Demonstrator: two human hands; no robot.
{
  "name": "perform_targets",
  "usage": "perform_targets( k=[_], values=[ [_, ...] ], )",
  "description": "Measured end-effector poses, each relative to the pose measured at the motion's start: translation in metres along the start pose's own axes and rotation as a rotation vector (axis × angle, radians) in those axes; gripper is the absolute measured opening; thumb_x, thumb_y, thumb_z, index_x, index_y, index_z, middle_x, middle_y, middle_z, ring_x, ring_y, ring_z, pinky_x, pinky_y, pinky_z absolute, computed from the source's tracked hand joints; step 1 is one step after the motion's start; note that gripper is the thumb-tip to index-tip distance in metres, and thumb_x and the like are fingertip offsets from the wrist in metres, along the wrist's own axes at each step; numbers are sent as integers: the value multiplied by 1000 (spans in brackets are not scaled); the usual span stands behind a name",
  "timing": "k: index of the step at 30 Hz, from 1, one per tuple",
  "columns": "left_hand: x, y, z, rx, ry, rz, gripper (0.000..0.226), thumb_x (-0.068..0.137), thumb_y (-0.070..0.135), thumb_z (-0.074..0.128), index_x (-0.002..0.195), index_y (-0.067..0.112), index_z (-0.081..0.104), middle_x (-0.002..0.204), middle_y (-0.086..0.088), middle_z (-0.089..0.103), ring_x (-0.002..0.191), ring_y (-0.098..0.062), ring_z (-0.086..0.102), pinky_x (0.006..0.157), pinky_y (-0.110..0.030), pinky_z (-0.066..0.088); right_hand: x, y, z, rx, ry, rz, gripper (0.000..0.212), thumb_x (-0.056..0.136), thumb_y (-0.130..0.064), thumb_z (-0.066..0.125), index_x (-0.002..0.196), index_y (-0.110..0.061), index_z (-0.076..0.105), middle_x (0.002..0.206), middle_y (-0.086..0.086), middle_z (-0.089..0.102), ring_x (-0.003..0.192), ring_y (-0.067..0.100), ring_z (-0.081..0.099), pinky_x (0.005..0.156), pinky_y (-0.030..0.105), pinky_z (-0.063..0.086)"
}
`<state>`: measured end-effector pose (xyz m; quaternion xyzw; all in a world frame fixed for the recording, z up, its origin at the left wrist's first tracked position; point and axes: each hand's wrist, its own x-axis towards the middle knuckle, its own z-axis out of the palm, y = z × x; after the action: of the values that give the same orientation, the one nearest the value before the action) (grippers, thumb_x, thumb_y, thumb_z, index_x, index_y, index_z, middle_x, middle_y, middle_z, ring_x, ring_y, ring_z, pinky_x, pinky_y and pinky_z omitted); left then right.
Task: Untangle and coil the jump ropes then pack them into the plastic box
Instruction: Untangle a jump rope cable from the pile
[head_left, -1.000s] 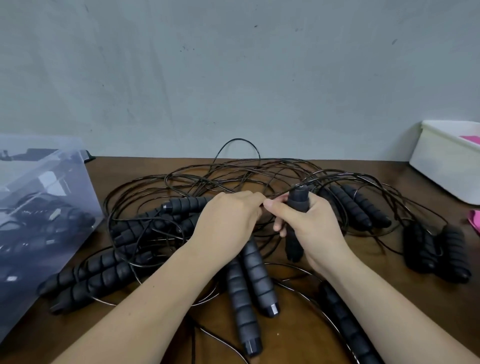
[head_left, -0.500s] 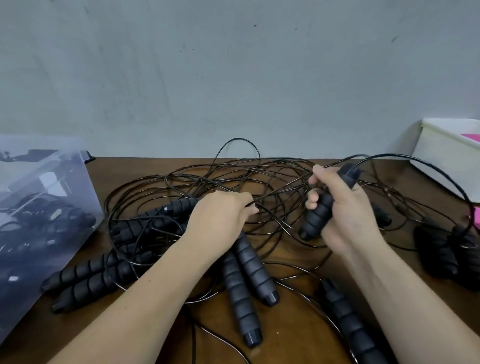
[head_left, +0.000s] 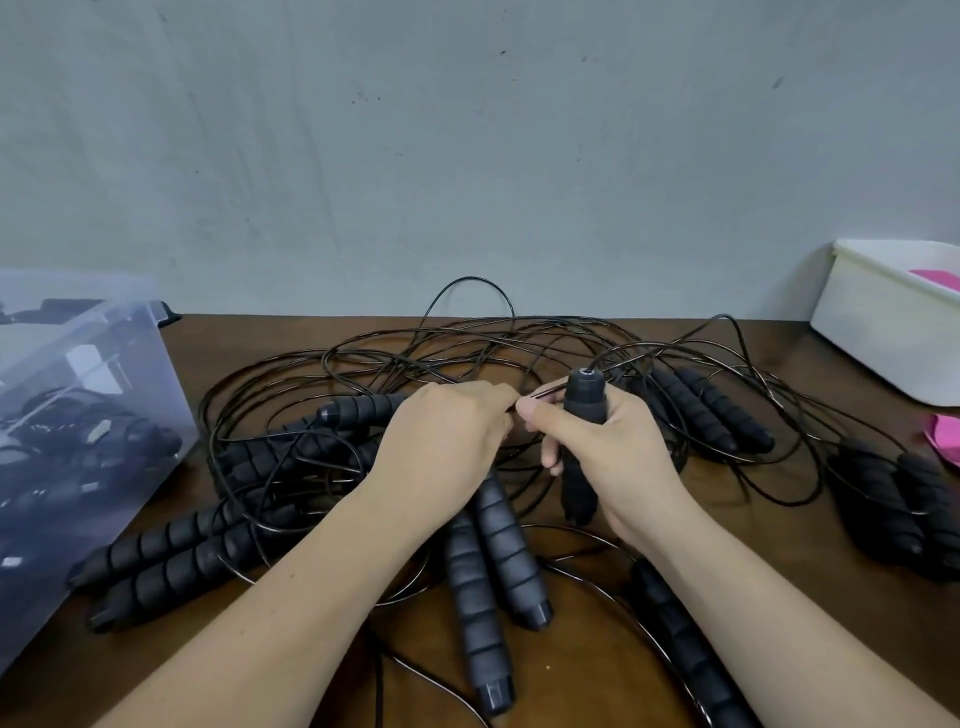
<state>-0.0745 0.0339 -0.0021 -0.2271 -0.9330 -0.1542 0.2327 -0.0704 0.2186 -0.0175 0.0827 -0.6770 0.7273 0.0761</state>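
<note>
Jump ropes (head_left: 467, 353): black tangle, centre of table (head_left: 587, 675), mostly unsorted.
Plastic box (head_left: 130, 364), 9 o'clock: some ropes already packed inside.
Right hand (head_left: 613, 457): fingers wrapped round an upright foam handle (head_left: 584, 395).
Left hand (head_left: 447, 441): fingers curled, apparently pinching the cord (head_left: 540, 393).
Progress, as judged: most of the untangling and coiling remains.

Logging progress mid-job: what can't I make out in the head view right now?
Head view, all:
Left hand: its back hides what the fingers hold.
Which cable in the tangle joins the handle the right hand grips: crossings hide it.
Plastic box contents: hazy wall, cut by left edge.
White bin: cut by right edge.
</note>
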Motion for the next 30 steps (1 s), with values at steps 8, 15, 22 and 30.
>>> perform_targets(
  k=[8, 15, 22, 30],
  values=[
    [1, -5, 2, 1, -63, -102, 20, 99, 48, 61, 106, 31, 70, 94, 8, 72, 95, -22, 67, 79, -42, 55, 8, -19, -16, 283, 126, 3, 11, 93, -7, 76, 88, -5, 67, 75, 10, 64, 57, 18, 49, 55, 28, 42],
    [2, -12, 7, 39, -84, -133, 30, 104, 51, 53, 94, 26, 67, 88, 5, 71, 89, -23, 66, 76, -42, 54, 11, -19, -18, 282, 163, -11, 18, 97, -13, 74, 86, -10, 60, 81, 9, 66, 56, 19, 49, 55, 30, 41],
    [1, 3, 0, 21, 56, 10, 36, 99, 47, 43, 92, 23, 70, 76, 2, 60, 75, -27, 65, 61, -42, 52, 1, -2, -1, 92, -28, 49, 12, 96, -10, 76, 100, 0, 74, 82, 15, 72, 56, 22, 58, 52, 31, 44],
    [1, 4, -2, -24, 7, -35, 31, 102, 45, 47, 96, 23, 67, 84, 2, 65, 88, -27, 65, 71, -44, 53, -1, -3, 0, 37, -25, -10, 14, 95, -9, 77, 95, 4, 72, 77, 15, 72, 57, 21, 56, 54, 32, 46]
  ],
)
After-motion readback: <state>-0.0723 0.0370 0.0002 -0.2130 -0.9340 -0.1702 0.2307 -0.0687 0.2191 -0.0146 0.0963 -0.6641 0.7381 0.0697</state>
